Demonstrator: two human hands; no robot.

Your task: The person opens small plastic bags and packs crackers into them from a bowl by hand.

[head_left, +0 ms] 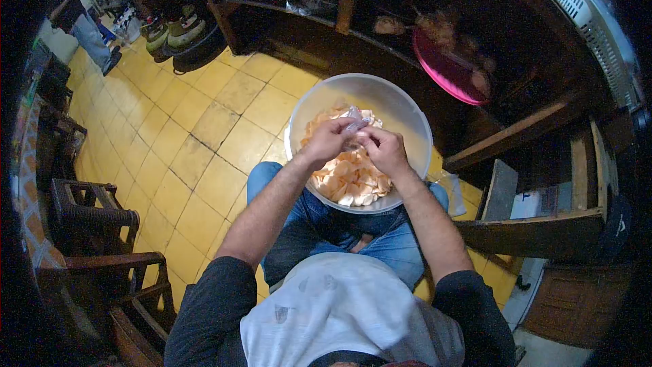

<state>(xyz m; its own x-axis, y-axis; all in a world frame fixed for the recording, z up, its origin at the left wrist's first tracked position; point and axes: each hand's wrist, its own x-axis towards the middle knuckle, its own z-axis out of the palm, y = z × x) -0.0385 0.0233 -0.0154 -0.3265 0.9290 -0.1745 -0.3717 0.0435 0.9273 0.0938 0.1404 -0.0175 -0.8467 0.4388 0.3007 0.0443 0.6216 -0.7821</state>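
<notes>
A large translucent round tub (pixel 415 156) rests at my lap, with a heap of pale orange chips (pixel 350 177) inside. Above the chips, my left hand (pixel 326 141) and my right hand (pixel 384 152) are close together, fingers pinched on a small clear plastic bag (pixel 354 121). The bag lies between the two hands, and part of it is hidden by the fingers. Whether anything is in the bag cannot be made out.
Yellow tiles (pixel 183 156) cover the floor. Wooden chairs (pixel 95 211) stand at the left. A pink basket (pixel 445 81) sits on the dark shelf (pixel 305 17). Shoes (pixel 185 29) are near a person (pixel 88 30) at the upper left. A wooden frame (pixel 530 228) stands at the right.
</notes>
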